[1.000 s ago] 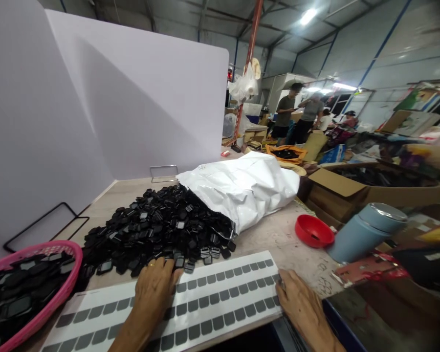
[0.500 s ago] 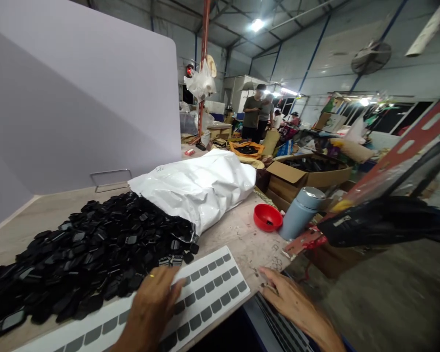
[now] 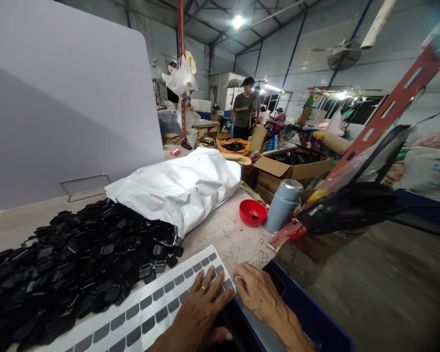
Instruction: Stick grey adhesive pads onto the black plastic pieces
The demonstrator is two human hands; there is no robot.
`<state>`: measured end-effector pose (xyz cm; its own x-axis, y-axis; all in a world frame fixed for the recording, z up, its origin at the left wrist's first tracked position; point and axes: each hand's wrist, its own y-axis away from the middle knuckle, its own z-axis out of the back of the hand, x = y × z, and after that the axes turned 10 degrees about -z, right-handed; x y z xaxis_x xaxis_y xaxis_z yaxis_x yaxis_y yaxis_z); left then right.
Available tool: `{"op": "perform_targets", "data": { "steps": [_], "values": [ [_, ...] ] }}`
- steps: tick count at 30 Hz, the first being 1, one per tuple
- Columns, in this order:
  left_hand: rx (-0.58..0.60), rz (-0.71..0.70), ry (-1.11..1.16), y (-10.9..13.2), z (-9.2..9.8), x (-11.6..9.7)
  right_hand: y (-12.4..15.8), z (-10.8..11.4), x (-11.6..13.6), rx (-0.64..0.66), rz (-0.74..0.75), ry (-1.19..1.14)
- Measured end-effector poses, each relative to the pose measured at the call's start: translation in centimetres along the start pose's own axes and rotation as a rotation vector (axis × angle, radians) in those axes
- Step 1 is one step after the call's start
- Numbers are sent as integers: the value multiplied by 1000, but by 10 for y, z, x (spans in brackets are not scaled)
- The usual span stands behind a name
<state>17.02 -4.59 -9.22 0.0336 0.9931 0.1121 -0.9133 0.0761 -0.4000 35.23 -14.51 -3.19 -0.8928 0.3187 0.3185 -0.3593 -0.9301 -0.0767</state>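
A white sheet point(image 3: 146, 313) printed with rows of small grey rectangles lies along the near edge of the table. My left hand point(image 3: 201, 310) rests flat on its right end, fingers stretched out, a ring on one finger. My right hand point(image 3: 254, 292) sits at the sheet's right corner with the fingers curled at the edge; what they pinch, if anything, is too small to see. Behind the sheet spreads a big heap of small black plastic pieces point(image 3: 73, 254), spilling from a white plastic bag point(image 3: 179, 188).
A red bowl point(image 3: 253, 212) and a pale blue flask point(image 3: 283, 205) stand at the table's right edge. A blue bin point(image 3: 308, 318) sits below the near right corner. White partition panels point(image 3: 58, 107) wall the left. Cardboard boxes point(image 3: 289, 171) and people stand further back.
The view has swung right. My left hand slid right along the sheet to its end. My right hand came up from below the table edge to the sheet's corner.
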Motion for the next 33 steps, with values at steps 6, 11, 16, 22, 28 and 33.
{"op": "perform_targets", "data": {
  "steps": [6,11,16,22,28,33],
  "values": [
    [44,-4,47,-6,9,1,-4,-4,2,-1,30,53],
    [132,49,171,-7,11,2,-6,-1,2,1,31,85],
    [236,102,274,-11,13,2,-8,1,1,30,58,90],
    [239,139,296,-10,8,0,-12,2,-5,63,113,69],
    [275,142,311,-10,8,-1,-13,3,-8,58,103,52],
    [323,168,351,-13,13,-1,-11,1,-3,59,90,65]
  ]
}}
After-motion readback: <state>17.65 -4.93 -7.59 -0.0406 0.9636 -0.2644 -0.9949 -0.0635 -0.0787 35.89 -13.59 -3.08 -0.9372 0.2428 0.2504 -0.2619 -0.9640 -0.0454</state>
